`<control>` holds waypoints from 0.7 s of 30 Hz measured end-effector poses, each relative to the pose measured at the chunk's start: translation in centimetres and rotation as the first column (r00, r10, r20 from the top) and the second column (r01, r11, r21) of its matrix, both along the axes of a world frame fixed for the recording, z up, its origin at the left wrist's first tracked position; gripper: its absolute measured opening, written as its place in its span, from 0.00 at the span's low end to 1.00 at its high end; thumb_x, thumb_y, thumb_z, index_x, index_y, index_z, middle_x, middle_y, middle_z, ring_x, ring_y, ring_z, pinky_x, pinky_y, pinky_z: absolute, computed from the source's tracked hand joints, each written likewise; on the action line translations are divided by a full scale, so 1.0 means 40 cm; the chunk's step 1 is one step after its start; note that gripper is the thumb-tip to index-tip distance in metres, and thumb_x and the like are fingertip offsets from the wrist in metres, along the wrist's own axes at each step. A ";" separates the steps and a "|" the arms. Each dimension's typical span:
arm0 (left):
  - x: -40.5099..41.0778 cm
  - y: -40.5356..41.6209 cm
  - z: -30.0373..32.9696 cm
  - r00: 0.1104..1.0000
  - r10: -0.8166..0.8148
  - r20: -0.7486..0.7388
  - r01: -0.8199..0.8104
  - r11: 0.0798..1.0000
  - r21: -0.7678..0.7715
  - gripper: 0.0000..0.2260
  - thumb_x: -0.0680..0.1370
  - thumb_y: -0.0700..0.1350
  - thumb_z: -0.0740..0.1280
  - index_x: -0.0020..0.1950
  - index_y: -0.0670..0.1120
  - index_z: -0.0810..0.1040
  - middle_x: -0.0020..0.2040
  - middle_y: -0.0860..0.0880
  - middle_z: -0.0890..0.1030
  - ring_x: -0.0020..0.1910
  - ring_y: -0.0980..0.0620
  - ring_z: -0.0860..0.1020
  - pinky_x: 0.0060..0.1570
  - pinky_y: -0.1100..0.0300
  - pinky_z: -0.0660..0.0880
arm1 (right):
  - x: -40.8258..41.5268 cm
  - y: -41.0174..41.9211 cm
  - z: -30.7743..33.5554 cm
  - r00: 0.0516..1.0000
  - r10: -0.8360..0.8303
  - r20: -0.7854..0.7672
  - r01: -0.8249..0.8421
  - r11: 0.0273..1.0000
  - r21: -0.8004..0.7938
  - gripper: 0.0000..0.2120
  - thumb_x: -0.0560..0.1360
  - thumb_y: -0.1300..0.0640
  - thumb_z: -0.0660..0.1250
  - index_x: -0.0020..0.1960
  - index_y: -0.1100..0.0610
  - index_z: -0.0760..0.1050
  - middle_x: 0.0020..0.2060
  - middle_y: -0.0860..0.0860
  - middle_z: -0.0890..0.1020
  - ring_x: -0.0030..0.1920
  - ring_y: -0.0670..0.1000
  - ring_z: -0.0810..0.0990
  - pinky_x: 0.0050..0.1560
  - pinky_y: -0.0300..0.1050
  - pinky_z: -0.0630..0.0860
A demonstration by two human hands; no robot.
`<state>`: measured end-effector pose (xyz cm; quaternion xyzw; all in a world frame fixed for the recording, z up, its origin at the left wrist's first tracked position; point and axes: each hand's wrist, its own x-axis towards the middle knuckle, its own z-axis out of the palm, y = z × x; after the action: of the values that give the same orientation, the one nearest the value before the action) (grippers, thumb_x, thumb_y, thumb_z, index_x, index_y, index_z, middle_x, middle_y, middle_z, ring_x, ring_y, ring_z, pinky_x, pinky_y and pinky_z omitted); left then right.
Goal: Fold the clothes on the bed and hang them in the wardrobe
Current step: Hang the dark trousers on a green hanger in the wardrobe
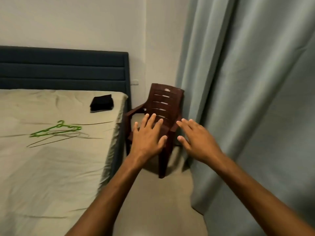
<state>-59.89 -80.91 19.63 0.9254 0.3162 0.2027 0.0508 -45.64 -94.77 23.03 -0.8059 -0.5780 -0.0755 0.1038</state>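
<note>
Both hands, left [148,135] and right [196,138], spread empty before an unlabelled chair [162,106].

Bed [51,167], pale sheet: green hanger [56,129] on wire hangers [58,137], well left of the fingers; folded black cloth [102,103] up-left of them, nr bed edge.
</note>
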 end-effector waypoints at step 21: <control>-0.119 0.928 -0.540 0.772 0.462 -0.437 -0.625 0.676 -0.390 0.25 0.81 0.54 0.60 0.77 0.50 0.64 0.78 0.46 0.63 0.77 0.45 0.60 0.69 0.46 0.65 | 0.028 1.214 -0.523 0.919 0.264 -0.294 -0.376 0.812 -0.446 0.23 0.81 0.51 0.58 0.74 0.58 0.65 0.70 0.56 0.72 0.69 0.60 0.70 0.65 0.57 0.71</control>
<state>-64.64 -43.80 -1.95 0.7575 0.6259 -0.0278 0.1834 -44.51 -46.20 2.13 -0.6991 -0.6908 0.1821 -0.0315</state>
